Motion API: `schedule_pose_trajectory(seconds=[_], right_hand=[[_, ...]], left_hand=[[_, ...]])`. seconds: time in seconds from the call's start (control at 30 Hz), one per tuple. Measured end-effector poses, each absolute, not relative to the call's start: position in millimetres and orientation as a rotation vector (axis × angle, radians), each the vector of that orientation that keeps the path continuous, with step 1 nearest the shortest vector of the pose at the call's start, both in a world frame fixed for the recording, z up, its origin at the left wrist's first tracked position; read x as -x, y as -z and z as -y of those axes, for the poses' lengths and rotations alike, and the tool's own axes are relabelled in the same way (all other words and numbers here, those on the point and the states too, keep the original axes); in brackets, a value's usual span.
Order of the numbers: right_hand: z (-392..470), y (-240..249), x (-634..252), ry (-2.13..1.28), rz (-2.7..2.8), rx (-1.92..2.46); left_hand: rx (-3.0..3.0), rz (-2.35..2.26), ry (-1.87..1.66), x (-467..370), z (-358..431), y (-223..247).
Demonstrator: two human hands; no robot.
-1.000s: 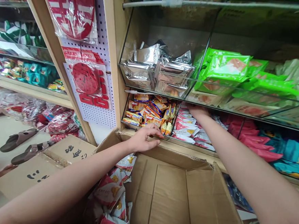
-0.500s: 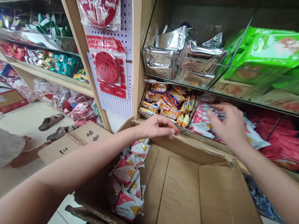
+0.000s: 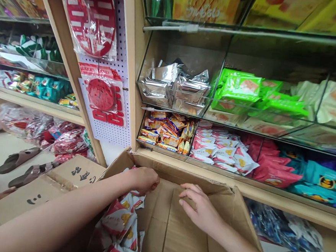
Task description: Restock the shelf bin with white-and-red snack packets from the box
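My left hand (image 3: pixel 146 179) is over the far left part of an open cardboard box (image 3: pixel 184 227), beside a row of red-and-white snack packets (image 3: pixel 120 216). Its fingers are curled, and whatever may be inside them is hidden. My right hand (image 3: pixel 198 207) hovers above the box's bare bottom with fingers apart, holding nothing. Behind the box, a shelf compartment holds more red-and-white snack packets (image 3: pixel 221 147), lying in rows. Left of it, another compartment is heaped with small yellow-orange wrapped snacks (image 3: pixel 170 133).
Silver packets (image 3: pixel 176 84) and green packets (image 3: pixel 239 88) fill the shelf above. Pink packets (image 3: pixel 274 164) and teal packets (image 3: pixel 322 179) lie farther right. A cardboard flap with handwriting (image 3: pixel 66 176) juts out at left, near sandals (image 3: pixel 18 159) on the floor. Part of another person shows at the left edge.
My right hand has drawn back from the shelf packets to above the box. My left hand has lowered toward the packets in the box, fingers more curled. The view has shifted upward and right.
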State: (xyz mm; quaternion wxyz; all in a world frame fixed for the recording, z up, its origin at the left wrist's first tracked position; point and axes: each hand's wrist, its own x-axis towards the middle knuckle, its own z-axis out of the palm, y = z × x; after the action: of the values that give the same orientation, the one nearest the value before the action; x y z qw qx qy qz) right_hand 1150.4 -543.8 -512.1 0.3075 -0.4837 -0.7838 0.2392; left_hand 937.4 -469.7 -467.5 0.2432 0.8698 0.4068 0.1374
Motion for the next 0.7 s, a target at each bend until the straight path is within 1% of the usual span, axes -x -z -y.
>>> schedule_pose_trajectory(seconds=[0.03,0.1,0.17,0.2,0.3,0.4,0.43,0.6,0.7], right_hand=[[544,512,-1150,-0.777,1.987,1.303],[545,508,-1145,-1.112,1.794,1.251],[545,501,-1138,-1.377,1.593,1.123],[544,498,-1135,-1.433,1.504,1.074],[541,489,-1131,-1.379,1.341,1.052],[536,483,-1135,-1.320,1.308,1.025],[535,481,-1136,-1.327,1.313,1.017],[536,480,-1146,-1.328,1.346,1.009],[539,482,-1151,-1.339,1.221,0.990]], left_hand=[[-2.381,-1.047,-0.337,-940,470,462],[-2.304,-0.931,-0.372,-949,471,453],[-2.073,-0.865,-0.560,-962,473,448],[-1.919,-0.839,-0.663,-969,475,447],[-1.565,-0.785,-0.899,-985,480,450],[-1.437,-0.761,-1.007,-989,482,453],[-1.423,-0.748,-0.986,-988,482,453],[-1.471,-0.689,-0.666,-983,482,454],[-1.348,-0.729,-0.699,-984,484,455]])
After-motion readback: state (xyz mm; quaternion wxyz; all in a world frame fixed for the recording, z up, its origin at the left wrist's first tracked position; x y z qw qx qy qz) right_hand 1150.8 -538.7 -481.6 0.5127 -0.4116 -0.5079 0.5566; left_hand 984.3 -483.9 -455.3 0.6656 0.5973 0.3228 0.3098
